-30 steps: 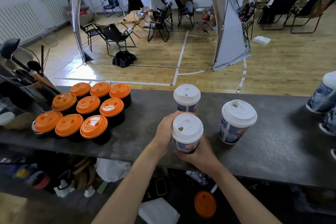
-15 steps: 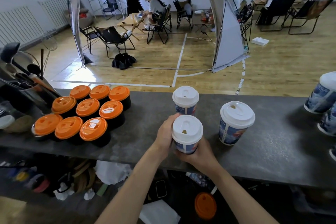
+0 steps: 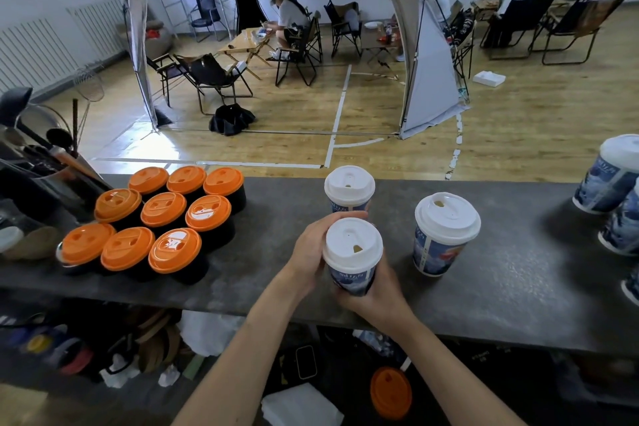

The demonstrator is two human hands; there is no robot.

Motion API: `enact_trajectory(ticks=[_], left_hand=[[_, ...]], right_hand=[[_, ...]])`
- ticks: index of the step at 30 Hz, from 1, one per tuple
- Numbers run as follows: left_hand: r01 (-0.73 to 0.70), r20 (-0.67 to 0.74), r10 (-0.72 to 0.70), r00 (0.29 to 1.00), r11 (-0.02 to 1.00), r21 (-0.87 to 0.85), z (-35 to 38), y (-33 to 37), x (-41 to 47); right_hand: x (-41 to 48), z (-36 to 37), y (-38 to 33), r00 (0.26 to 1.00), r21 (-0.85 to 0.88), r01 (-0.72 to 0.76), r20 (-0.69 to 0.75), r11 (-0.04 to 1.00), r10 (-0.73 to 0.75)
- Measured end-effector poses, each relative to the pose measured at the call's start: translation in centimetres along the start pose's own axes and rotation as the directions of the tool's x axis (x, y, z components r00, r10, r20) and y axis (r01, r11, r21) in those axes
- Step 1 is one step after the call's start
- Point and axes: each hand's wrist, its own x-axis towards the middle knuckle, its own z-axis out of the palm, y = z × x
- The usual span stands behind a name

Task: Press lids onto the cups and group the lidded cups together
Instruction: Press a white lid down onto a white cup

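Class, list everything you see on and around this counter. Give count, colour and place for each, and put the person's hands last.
orange-lidded cups: nine, black with orange lids, three-by-three block on the counter's left
held cup: one, blue print with white lid, near the counter's front edge
free white-lidded cups: two, blue print, one just behind the held cup, one to its right
edge cups: at least three, blue print, cut off at the far right
loose lid: one, orange, below the counter
utensil container: one, metal, far left
counter: one, dark grey
left hand: wraps the held cup's left side
right hand: grips its lower right side
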Motion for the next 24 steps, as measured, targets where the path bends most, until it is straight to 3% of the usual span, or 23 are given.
enact_trajectory(ticks=[10,17,21,24], left_hand=[[-0.188,-0.235,0.183,0.955,0.982,-0.001,1.8,-1.7,-1.4],[-0.040,0.022,0.041,0.999,0.998,-0.041,0.3,-0.7,-0.3],[-0.130,-0.139,0.118,0.983,0.988,-0.082,0.6,-1.4,-0.8],[-0.220,-0.308,0.189,0.932,0.973,-0.067,1.9,-1.9,-1.3]], right_hand=[[0.2,0.6,0.0,0.999,0.024,-0.007,-0.037,1.000,0.008],[0.6,0.1,0.1,0.999,-0.051,0.009,0.032,0.999,-0.007],[0.3,0.4,-0.1,1.000,-0.017,0.014,0.023,1.000,-0.013],[0.2,0.4,-0.3,1.000,0.028,0.019,-0.017,0.999,-0.018]])
